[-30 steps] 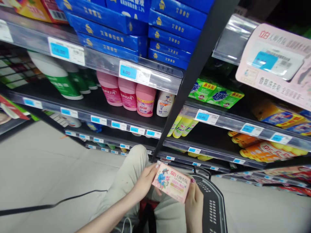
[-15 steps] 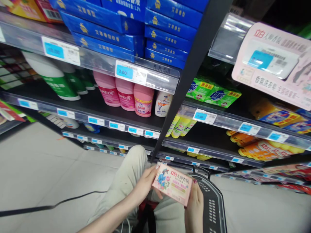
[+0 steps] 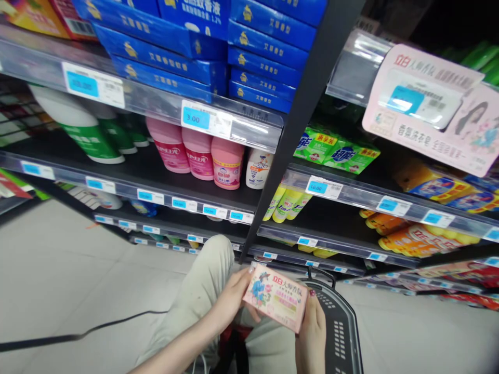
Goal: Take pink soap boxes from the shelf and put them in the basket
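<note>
I hold a small pink box (image 3: 276,297) with a floral picture and red lettering in both hands, low in the view above my knee. My left hand (image 3: 230,299) grips its left end, thumb on the upper edge. My right hand (image 3: 311,332) grips its right end from below, fingers closed round it. The box is tilted, printed face up. A dark plastic shopping basket (image 3: 342,332) sits just beyond my right hand.
Store shelves rise ahead: blue boxes (image 3: 218,47) on top, pink bottles (image 3: 198,153) and green-white bottles (image 3: 83,130) below, green packs (image 3: 335,150) and orange packs (image 3: 417,239) to the right. A black upright (image 3: 300,119) divides the bays. A pink sign (image 3: 432,104) hangs right. Grey floor with a black cable (image 3: 78,332) lies left.
The box and both hands have stayed almost still. The view has shifted slightly, so the shelves sit a little further left and lower in the picture.
</note>
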`<state>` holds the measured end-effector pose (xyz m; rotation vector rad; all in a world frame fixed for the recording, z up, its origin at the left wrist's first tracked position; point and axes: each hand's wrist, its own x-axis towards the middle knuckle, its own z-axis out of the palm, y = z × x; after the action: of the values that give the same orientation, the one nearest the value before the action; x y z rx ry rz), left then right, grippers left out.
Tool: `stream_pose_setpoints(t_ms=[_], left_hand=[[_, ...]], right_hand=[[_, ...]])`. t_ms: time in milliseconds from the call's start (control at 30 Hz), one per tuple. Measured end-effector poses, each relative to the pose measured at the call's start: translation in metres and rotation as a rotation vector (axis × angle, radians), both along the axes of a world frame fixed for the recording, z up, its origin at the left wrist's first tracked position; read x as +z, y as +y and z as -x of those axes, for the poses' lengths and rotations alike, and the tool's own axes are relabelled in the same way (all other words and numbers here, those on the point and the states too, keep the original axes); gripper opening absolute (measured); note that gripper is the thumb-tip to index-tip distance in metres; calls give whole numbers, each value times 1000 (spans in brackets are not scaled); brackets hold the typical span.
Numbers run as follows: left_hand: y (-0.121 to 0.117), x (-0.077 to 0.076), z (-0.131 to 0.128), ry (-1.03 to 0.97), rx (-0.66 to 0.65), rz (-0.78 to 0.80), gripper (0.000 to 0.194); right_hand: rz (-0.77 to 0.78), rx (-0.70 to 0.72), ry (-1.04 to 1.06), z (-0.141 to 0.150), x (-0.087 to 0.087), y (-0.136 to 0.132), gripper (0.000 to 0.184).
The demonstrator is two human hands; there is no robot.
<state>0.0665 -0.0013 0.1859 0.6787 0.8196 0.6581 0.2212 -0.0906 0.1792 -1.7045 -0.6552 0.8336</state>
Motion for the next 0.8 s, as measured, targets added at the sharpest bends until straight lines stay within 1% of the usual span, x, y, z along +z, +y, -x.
stream_pose_setpoints(t_ms=[33,167,267,367,433,500,567,600,667,733,800], left_hand=[[0,0,0,5,-1,0,75],[-1,-1,-1,14,-7,-4,75],[-2,-4,-2,16,-9,-35,74],[-2,-7,-1,9,-25,-79,70],[-1,-8,0,38,-8,-156,68],[0,-10,1,81,28,-256,70],[0,-13,3,103,44,-325,73],[0,-14,3,98,39,-338,74],[-1,-14,4,56,21,-324,74],[-1,-11,5,-35,14,-294,74],[-2,-6,6,-142,9,-248,75]], right_hand=[[19,-4,-29,-2,-3,-2,43],[33,-110,-154,-6,-17,-7,37],[-5,-131,-113,-2,-22,-8,45],[-137,-100,-8,5,-18,-8,57],[-244,-59,5,9,-13,-8,65],[-279,-45,-26,12,-7,-10,74],[-265,-64,-40,15,-4,-13,79],[-261,-79,-39,16,-4,-15,79],[-297,-101,-52,17,-6,-19,69],[-411,-65,-121,16,-9,-20,54],[-585,37,-233,13,-10,-19,43]])
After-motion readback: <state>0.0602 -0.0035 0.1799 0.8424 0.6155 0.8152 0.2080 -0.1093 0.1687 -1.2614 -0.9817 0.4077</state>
